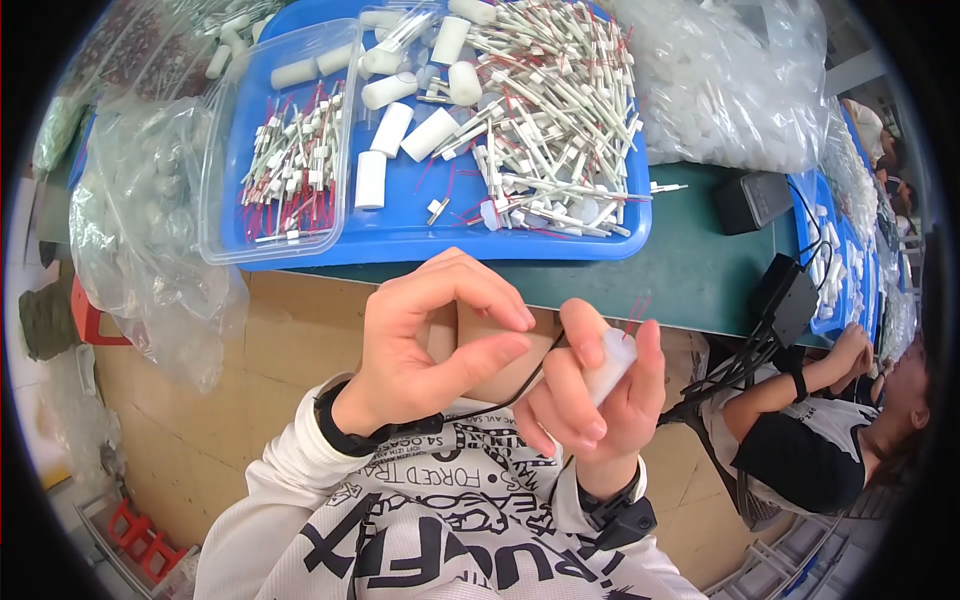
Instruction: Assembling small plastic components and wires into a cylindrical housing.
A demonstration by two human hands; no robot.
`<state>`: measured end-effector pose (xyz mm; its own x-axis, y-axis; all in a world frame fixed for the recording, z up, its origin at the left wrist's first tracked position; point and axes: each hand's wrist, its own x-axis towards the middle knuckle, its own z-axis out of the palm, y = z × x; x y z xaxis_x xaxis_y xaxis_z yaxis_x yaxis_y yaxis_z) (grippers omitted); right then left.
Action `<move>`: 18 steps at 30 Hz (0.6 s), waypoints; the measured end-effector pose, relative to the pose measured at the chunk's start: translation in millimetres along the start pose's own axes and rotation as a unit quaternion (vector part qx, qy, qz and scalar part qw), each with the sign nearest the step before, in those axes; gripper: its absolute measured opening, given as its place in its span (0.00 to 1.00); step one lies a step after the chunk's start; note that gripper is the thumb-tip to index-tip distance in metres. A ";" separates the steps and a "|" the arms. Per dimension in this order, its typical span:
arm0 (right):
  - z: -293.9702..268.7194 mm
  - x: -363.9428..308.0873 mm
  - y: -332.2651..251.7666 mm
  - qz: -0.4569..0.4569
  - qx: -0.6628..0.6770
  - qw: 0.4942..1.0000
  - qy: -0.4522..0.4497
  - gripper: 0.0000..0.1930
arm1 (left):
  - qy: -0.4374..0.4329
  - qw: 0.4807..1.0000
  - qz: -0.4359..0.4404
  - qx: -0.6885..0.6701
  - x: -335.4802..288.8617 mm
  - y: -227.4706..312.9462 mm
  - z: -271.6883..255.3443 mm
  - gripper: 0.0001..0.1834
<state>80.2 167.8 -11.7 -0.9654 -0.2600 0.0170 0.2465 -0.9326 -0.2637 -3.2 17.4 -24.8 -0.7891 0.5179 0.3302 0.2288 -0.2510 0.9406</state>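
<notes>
While the right hand [588, 392] wraps its fingers around a white cylinder [611, 368] right of the frame's centre, thin red wires [637, 313] project from its upper end, presumably tilted up for access. The left hand's [425, 338] fingers curve, narrowly parted, with nothing visible between them. Above, a clear box [211, 195] on the blue tray [400, 243] apparently separates some wired parts [300, 165] from the larger pile [560, 110].

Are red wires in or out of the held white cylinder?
Out: red wires show above the white cylinder; any inner part is hidden.
</notes>
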 end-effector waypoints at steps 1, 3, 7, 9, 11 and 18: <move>-2.2 0.2 0.8 -0.008 -0.013 1.000 0.000 0.22 | 0.004 1.000 -0.002 -0.005 -0.6 0.0 -0.8 0.06; -2.8 0.9 1.8 -0.014 -0.026 1.000 0.001 0.23 | 0.010 1.000 -0.005 -0.012 -1.9 -0.4 -2.1 0.05; -3.6 -2.0 -2.9 -0.020 0.037 0.999 0.001 0.23 | 0.018 1.000 -0.006 0.006 -0.9 1.2 3.6 0.04; -6.5 -0.9 -2.8 -0.019 0.033 0.998 -0.040 0.22 | 0.020 1.000 -0.001 0.007 -1.5 -0.5 2.1 0.04; -8.2 -1.9 -2.7 0.012 0.064 0.995 -0.071 0.19 | 0.024 1.000 -0.006 0.007 -2.2 -1.3 1.3 0.03; -14.5 -2.0 1.7 0.054 0.091 0.991 -0.079 0.16 | 0.026 1.000 -0.012 0.002 -3.0 -2.5 1.1 0.03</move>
<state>81.3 170.3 -26.1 -0.9104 -0.3842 0.1536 0.3737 -0.9228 -0.0934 -0.7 17.3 -28.1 -0.8226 0.4811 0.3031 0.2117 -0.2356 0.9485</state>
